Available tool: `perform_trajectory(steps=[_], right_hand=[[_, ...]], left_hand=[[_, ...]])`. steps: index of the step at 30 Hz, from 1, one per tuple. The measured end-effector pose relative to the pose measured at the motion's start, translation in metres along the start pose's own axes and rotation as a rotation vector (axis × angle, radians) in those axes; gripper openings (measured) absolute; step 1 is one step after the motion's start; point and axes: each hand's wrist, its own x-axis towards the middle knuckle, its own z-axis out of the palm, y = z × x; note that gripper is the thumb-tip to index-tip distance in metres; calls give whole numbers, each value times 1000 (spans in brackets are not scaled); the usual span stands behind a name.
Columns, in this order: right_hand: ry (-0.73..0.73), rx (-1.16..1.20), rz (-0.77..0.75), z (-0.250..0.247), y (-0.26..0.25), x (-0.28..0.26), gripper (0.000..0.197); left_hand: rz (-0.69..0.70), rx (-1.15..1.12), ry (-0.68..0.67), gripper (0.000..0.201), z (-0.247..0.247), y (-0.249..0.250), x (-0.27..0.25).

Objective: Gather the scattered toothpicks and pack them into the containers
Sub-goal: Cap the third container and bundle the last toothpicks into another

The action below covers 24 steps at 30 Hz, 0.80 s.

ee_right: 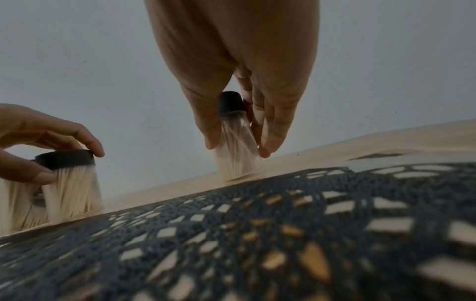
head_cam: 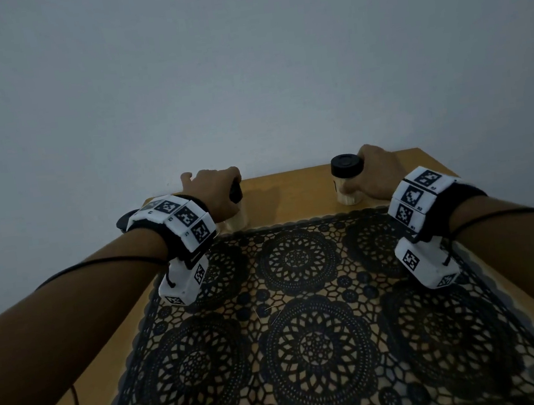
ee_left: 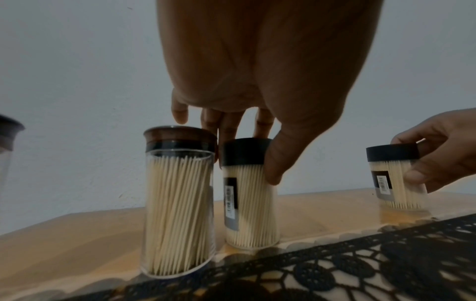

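Note:
Two clear containers packed with toothpicks, each with a black lid, stand on the wooden table [head_cam: 291, 196] behind the lace mat. My left hand [ee_left: 248, 150] grips the left container [ee_left: 251, 213], thumb on its side and fingers behind the lid. My right hand [ee_right: 238, 148] grips the right container [ee_right: 231, 163] between thumb and fingers; the head view shows this container [head_cam: 347, 179] left of the right hand [head_cam: 373, 172]. The left hand [head_cam: 215, 191] hides most of the left container [head_cam: 236, 221] there. A few loose toothpicks [head_cam: 267, 310] lie on the mat.
A taller clear jar [ee_left: 177, 203] with a brown wooden lid, full of toothpicks, stands close to the left of the left container. Another jar [ee_left: 7, 140] shows at the frame's left edge. A black lace mat [head_cam: 310, 348] covers the table's near part. A wall stands right behind.

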Motion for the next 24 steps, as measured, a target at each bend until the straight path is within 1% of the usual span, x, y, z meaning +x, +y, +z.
perform_trajectory(steps=[6, 11, 15, 20, 24], right_hand=[[-31, -16, 41, 0, 3, 3, 51], [-40, -14, 71, -2, 4, 2, 50], [-43, -19, 79, -4, 4, 0, 51], [-36, -14, 77, -4, 6, 1, 50], [-29, -16, 73, -3, 7, 1, 48]], left_hand=[[16, -46, -6, 40, -7, 14, 1], [149, -216, -13, 50, -7, 51, 12], [188, -265, 13, 55, -2, 81, 26], [193, -292, 6, 53, 3, 106, 39], [190, -290, 15, 50, 5, 111, 41]])
